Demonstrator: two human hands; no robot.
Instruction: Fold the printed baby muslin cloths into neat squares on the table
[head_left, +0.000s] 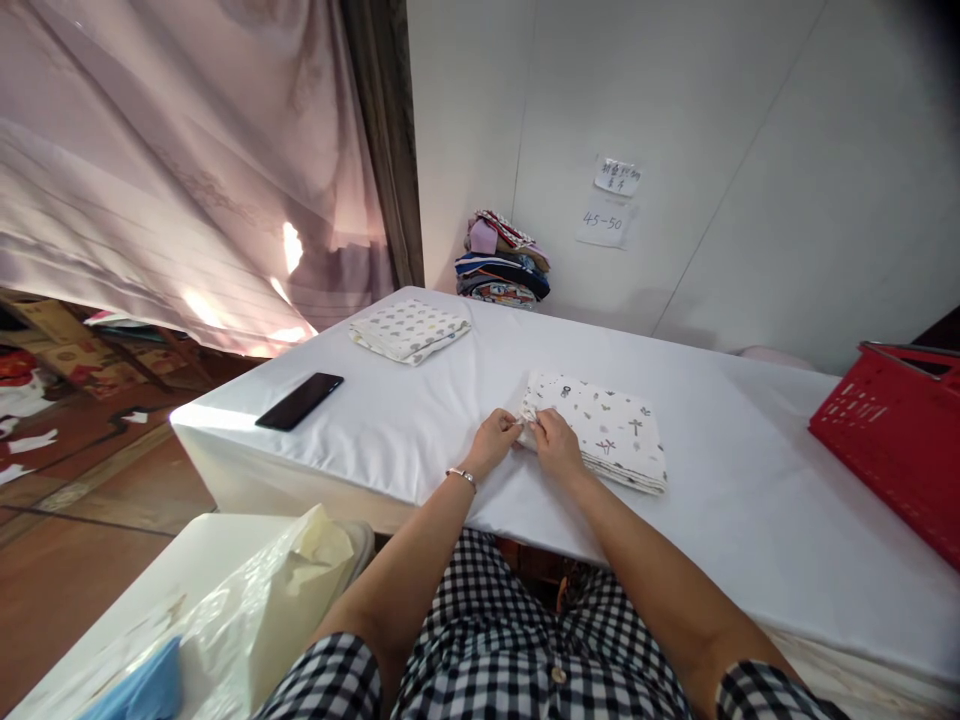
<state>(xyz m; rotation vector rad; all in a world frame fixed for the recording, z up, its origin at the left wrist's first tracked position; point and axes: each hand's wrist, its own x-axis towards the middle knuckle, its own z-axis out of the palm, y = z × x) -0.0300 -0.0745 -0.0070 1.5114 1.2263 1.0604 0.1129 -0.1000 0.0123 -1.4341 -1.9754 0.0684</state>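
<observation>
My left hand [495, 441] and right hand [557, 442] pinch the folded cloth [616, 428] at its left edge; light grips seem enough, the table [739, 450] bearing its weight.

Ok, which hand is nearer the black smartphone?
Left. The left hand is to the right of the black smartphone, at the left edge of the nearer folded printed cloth; the right hand is farther right, by that cloth's near-left corner.

Single head view, forward and down, near the table [739, 480]
</observation>
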